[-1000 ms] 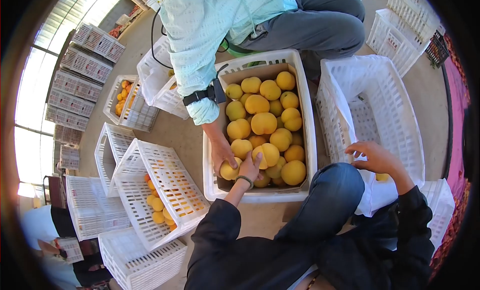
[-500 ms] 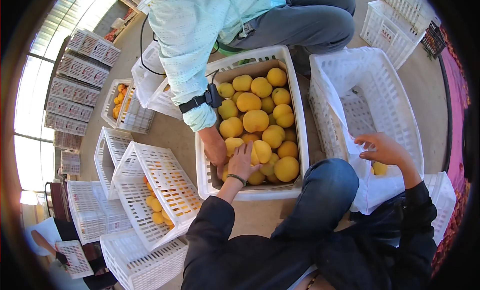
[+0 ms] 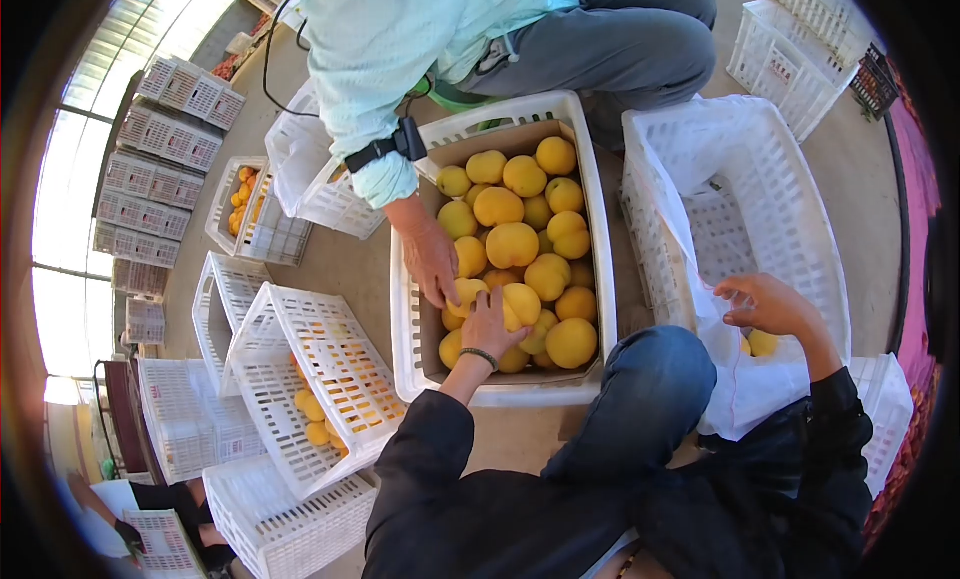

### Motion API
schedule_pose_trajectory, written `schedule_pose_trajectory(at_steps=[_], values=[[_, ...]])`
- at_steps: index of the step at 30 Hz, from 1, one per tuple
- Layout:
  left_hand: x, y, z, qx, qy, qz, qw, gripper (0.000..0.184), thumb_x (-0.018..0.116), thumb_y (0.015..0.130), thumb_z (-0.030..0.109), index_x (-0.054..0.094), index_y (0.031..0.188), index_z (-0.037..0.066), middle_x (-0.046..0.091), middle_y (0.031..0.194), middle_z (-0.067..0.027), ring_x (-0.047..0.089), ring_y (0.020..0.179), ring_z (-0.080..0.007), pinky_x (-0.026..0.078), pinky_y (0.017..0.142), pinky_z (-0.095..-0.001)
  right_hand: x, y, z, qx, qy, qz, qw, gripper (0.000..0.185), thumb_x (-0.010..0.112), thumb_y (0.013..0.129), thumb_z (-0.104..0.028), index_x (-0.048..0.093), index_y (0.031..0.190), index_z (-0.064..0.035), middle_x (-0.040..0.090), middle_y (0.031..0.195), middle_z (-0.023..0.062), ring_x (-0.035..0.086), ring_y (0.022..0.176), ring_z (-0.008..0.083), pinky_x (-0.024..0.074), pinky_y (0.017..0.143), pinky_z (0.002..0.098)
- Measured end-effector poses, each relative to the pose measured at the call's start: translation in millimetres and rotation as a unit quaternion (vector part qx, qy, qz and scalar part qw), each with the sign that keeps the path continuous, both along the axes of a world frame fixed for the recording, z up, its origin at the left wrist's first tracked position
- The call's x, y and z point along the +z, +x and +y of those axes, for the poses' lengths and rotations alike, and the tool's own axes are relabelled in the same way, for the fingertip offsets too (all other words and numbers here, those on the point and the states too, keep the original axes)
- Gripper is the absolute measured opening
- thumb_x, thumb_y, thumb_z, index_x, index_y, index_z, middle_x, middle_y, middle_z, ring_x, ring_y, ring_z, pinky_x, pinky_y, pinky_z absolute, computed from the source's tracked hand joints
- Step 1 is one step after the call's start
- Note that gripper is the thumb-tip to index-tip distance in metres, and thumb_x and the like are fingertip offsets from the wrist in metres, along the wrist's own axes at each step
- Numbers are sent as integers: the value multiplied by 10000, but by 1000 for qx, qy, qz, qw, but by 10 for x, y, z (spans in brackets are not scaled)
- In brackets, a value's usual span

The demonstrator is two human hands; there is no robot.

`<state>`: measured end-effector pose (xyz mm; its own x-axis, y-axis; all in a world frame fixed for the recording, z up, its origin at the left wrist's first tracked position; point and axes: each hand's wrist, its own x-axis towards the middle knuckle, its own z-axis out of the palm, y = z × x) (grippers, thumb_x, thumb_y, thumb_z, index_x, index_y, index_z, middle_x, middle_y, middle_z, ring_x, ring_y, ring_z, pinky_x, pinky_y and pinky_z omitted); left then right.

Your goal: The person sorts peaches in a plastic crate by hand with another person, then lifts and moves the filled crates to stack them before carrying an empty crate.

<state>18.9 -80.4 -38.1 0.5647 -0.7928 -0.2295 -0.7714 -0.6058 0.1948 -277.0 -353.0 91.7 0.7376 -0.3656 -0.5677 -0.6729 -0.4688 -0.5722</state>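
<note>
Yellow peaches fill a white crate lined with cardboard. My left hand, with a bracelet at the wrist, rests on peaches at the crate's near end, its fingers spread. Just beyond it a co-worker's hand reaches down at the crate's left side and touches a peach. Over the near end of a second white crate, lined with a white sheet, my right hand hangs with curled fingers apart and nothing between them. Two yellow peaches lie below it in that crate.
The co-worker sits across the crate. A tilted white crate with peaches stands at the left, above a stack of nested crates. More crates are piled along the far left. Another person is at the lower left.
The co-worker's hand has lifted and moved back from the near left corner. My left hand has shifted slightly left, and its fingers have spread over the peaches. My right hand stays over the lined crate.
</note>
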Motion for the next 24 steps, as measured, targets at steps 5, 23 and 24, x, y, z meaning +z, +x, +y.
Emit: schedule_pose_trajectory(at_steps=[5, 23, 24], values=[[9, 10, 32, 20, -17, 45, 999, 851, 714, 606, 409, 292, 1260, 67, 392, 1199, -184, 483, 1023, -346, 437, 815, -393, -64, 93, 63, 41, 5, -15, 999, 389, 674, 731, -206, 563, 1067, -44, 597, 1008, 124, 562, 894, 246, 445, 789, 335], [126, 449, 590, -149, 69, 205, 965, 635, 719, 606, 145, 414, 1162, 110, 554, 993, -180, 521, 949, -339, 417, 810, -397, -153, 150, 134, 57, -26, -73, 995, 342, 679, 706, -153, 566, 1006, -34, 608, 884, 128, 581, 835, 250, 464, 725, 339], [102, 482, 596, -151, 52, 220, 962, 623, 716, 612, 148, 423, 1160, 106, 551, 1002, -180, 516, 958, -339, 413, 822, -394, -196, 105, 77, 59, -21, -84, 994, 352, 673, 712, -175, 559, 1016, -40, 605, 886, 128, 581, 841, 251, 462, 728, 347]])
